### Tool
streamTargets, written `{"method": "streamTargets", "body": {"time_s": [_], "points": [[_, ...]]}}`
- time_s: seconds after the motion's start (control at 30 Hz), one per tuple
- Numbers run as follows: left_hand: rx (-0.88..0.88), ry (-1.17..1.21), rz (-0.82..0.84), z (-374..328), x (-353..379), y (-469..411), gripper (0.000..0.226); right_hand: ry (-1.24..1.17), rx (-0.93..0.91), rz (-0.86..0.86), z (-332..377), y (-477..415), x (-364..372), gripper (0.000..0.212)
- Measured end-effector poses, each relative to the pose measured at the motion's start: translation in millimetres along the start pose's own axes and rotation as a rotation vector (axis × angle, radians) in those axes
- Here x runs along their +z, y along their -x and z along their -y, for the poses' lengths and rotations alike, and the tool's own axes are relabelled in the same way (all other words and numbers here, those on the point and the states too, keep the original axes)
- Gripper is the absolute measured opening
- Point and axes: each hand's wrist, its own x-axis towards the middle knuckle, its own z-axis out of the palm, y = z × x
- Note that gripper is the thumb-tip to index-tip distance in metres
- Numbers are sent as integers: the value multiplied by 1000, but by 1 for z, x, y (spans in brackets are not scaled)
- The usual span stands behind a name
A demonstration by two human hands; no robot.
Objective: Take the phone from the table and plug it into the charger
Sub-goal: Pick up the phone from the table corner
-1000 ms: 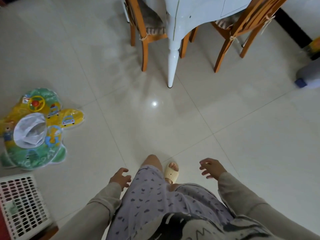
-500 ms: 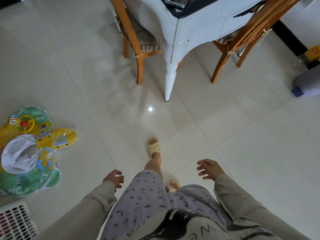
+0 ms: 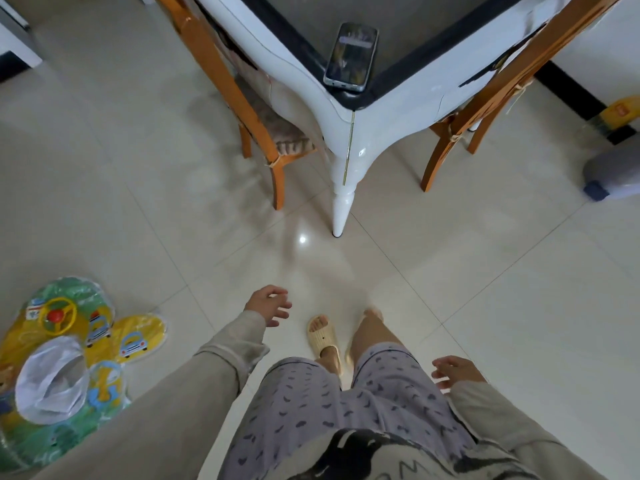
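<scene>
- The table (image 3: 408,109) is at the top middle of the frame. It is white with a dark top, and one corner points down at us.
- The phone (image 3: 351,57) lies flat on that corner, right by the edge, screen up.
- One white table leg (image 3: 341,209) stands on the floor (image 3: 502,271).
- The floor is shiny pale tiles.
- Two wooden chairs stand on the floor, one (image 3: 249,109) left of the table and one (image 3: 485,109) right of it.
- A flat swim ring (image 3: 65,368) lies on the floor at the lower left.
- A grey thing (image 3: 613,174) sits on the floor at the right edge.
- Two feet stand on the floor at the lower middle, the left one in a slipper (image 3: 322,336).
</scene>
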Motion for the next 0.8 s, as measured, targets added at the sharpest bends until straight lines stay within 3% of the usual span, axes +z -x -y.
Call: {"method": "streamTargets", "body": {"time_s": [0.3,0.53,0.8], "points": [[-131,-1,-45,-14,8,-20,7,20,-17,40,90,-25,-12,11],[-293,-40,-114,-24,16,-39,11,80,-145,145,182,-43,-39,12],[-298,47,-139,-72,36,-53,15,175,-248,186,240,-62,-68,16]]}}
